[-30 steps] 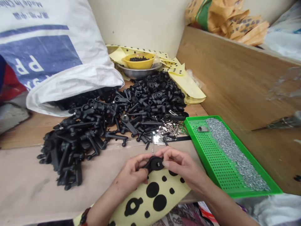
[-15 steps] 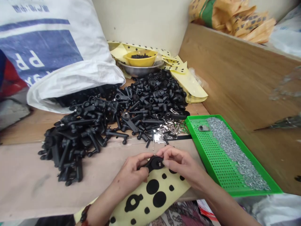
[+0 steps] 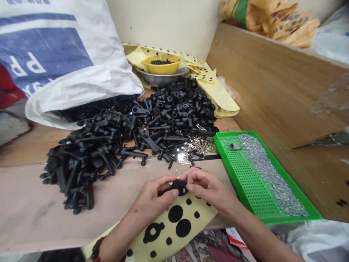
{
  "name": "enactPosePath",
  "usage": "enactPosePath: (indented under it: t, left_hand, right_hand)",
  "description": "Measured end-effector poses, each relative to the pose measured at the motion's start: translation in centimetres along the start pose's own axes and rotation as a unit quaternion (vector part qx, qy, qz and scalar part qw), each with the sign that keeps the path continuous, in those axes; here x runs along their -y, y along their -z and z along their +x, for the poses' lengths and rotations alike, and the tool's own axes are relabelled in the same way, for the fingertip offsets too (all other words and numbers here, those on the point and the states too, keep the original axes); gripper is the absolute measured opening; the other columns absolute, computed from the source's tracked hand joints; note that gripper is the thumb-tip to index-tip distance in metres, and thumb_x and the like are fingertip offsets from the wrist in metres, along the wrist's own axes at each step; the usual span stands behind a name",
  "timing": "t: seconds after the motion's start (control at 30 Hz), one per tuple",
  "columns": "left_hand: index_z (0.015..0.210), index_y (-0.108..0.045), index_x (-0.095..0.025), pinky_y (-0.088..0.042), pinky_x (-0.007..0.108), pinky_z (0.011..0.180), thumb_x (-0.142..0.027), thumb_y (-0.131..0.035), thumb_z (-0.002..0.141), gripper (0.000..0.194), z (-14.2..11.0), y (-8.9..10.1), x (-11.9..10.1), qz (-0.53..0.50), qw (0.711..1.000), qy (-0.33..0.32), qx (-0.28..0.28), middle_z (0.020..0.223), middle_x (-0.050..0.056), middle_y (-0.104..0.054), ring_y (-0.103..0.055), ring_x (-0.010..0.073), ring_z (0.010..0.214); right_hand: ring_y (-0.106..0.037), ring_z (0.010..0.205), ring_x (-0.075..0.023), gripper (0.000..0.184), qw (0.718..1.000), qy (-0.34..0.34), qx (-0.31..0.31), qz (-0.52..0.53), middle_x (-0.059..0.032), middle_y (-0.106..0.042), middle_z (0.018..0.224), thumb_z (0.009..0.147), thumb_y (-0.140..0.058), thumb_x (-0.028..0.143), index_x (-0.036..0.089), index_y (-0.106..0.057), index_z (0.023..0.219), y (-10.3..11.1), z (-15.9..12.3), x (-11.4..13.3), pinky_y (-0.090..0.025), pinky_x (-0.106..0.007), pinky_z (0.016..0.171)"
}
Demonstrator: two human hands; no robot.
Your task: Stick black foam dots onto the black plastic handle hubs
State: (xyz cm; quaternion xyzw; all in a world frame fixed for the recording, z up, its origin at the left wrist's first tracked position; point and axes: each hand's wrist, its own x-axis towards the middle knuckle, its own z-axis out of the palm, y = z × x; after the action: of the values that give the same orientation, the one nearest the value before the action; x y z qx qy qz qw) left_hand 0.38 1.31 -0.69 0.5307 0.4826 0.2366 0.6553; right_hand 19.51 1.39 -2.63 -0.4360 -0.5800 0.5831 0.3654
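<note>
My left hand [image 3: 155, 194] grips a black plastic crank handle [image 3: 178, 186] by its arm, thumb on top; much of the arm is hidden under the fingers. A small pale metal bit shows in its round hub. At the hub's right edge, my right hand [image 3: 208, 187] closes thumb and fingers on the same part. Beneath both hands lies a yellow backing sheet [image 3: 162, 251] with black stickers [image 3: 175, 213], some round and one shaped like a ring with tabs. Beyond the hands are small shiny metal clips [image 3: 199, 145] and a few dark springs or screws [image 3: 171, 164].
A heap of black crank handles [image 3: 79, 156] spreads leftward, meeting a pile of round black parts [image 3: 188, 105]. A white woven sack [image 3: 109, 80] leans at left. The green tray [image 3: 240, 196] at right carries small metal pieces. A yellow bowl [image 3: 160, 68] sits in a steel basin [image 3: 155, 80] behind.
My left thumb has moved up and right over the crank handle's hub, now covering part of it. Both hands still hold the part in about the same spot; the view has shifted slightly.
</note>
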Motion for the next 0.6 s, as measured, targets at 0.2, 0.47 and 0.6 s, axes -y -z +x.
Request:
enactPosePath:
  t: [0.2, 0.47, 0.6]
  left_hand:
    - [0.101, -0.065, -0.016, -0.040, 0.021, 0.050, -0.032, -0.060, 0.074, 0.031, 0.1, -0.4, 1.0, 0.002, 0.999, 0.004, -0.034, 0.078, 0.004, -0.068, -0.056, 0.0138, 0.062]
    - [0.097, -0.069, -0.017, -0.042, 0.021, 0.050, -0.037, -0.059, 0.077, 0.030, 0.4, -1.1, 1.6, 0.020, 0.997, -0.018, -0.073, 0.080, 0.004, -0.071, -0.059, 0.0153, 0.066]
    - [0.099, -0.068, -0.017, -0.046, 0.023, 0.054, -0.038, -0.062, 0.076, 0.032, 0.3, -1.1, 1.7, 0.014, 0.995, 0.000, -0.098, 0.084, 0.006, -0.072, -0.061, 0.0171, 0.070]
  right_hand:
    - [-0.060, 0.082, -0.0204, 0.011, 0.998, 0.031, -0.010, -0.055, -0.0054, -0.062, 0.083, 0.075, -0.053, 0.021, 0.021, -0.049, 0.065, -0.4, 0.0, -0.5, -0.048, -0.034, 0.070]
    - [-0.058, 0.077, -0.0189, 0.012, 1.000, -0.021, -0.004, -0.001, -0.0043, -0.062, 0.081, 0.077, -0.058, 0.028, 0.021, -0.057, 0.067, 0.0, -0.5, -0.4, -0.047, -0.032, 0.067]
    - [-0.061, 0.081, -0.0188, 0.016, 0.990, -0.081, -0.006, 0.116, -0.0059, -0.068, 0.088, 0.081, -0.061, 0.035, 0.022, -0.070, 0.082, 0.1, -1.2, -0.7, -0.049, -0.032, 0.073]
